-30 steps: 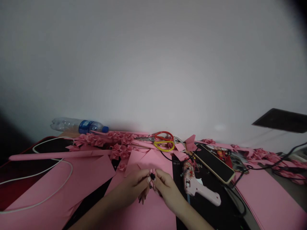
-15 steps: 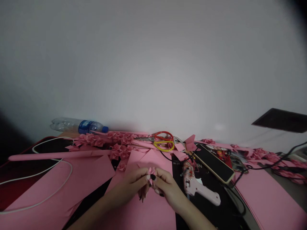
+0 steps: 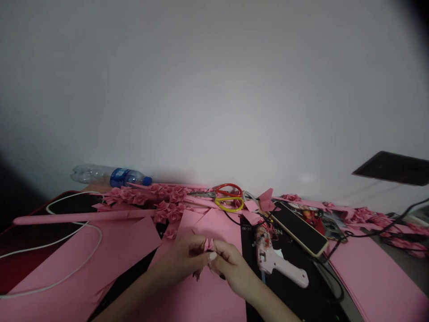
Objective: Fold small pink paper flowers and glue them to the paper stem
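A small folded pink paper flower (image 3: pixel 209 245) is pinched between my two hands, low in the middle of the head view. My left hand (image 3: pixel 187 256) grips it from the left, with its thumb laid across the front. From the right, my right hand (image 3: pixel 231 264) closes on the same piece, its thumb meeting the left one. The fingers hide the flower's lower part. Beneath both hands lies a pink paper sheet (image 3: pixel 208 295). A finished paper flower (image 3: pixel 170 231) rests just beyond my left hand.
Scissors (image 3: pixel 229 197) with red and yellow handles lie on pink flower clusters (image 3: pixel 167 210) by the wall. On the right are a glue gun (image 3: pixel 281 266), a phone (image 3: pixel 301 230) and stacked pink paper (image 3: pixel 375 273). A plastic bottle (image 3: pixel 97 173) and a white cable (image 3: pixel 95 250) lie left.
My left thumb has moved across the front of the paper flower, over the dark-nailed right thumb. The hands have turned the piece slightly. Everything around them stays in place.
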The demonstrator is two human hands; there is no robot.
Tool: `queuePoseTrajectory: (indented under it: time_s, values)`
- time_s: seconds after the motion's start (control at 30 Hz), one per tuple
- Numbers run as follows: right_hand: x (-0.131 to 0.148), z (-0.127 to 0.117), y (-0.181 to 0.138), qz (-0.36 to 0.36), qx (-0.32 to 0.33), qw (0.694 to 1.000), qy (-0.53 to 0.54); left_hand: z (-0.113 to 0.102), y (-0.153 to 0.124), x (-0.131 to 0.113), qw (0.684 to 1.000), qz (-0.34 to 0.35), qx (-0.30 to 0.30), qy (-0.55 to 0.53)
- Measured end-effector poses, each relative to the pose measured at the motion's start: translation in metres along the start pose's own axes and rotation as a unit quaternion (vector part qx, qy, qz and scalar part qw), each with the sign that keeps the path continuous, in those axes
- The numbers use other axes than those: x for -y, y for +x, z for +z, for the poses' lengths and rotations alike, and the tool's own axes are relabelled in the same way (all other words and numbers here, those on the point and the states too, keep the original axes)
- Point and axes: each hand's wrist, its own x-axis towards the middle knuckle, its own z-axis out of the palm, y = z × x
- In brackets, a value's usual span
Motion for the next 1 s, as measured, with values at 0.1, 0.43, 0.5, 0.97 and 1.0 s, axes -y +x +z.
queuePoseTrajectory:
  time_s: [0.1, 0.43, 0.5, 0.97, 1.0]
  values:
    - [0.002, 0.0, -0.001, -0.01, 0.025, 1.0, 0.006, -0.002, 0.0, 0.001, 1.0, 0.0, 0.021, -0.017]
    - [0.006, -0.001, -0.003, 0.022, 0.047, 0.998, 0.038, -0.003, -0.001, 0.007, 0.992, -0.028, 0.065, -0.109]
    - [0.007, 0.0, -0.003, 0.029, 0.054, 0.997, 0.045, -0.003, -0.001, 0.006, 0.99, -0.03, 0.071, -0.121]
    - [0.013, 0.001, 0.002, -0.001, 0.087, 0.996, 0.028, -0.002, 0.001, 0.007, 0.989, -0.037, 0.052, -0.131]
    - [0.013, 0.001, 0.003, -0.001, 0.092, 0.995, 0.029, -0.002, 0.001, 0.006, 0.99, -0.035, 0.05, -0.131]
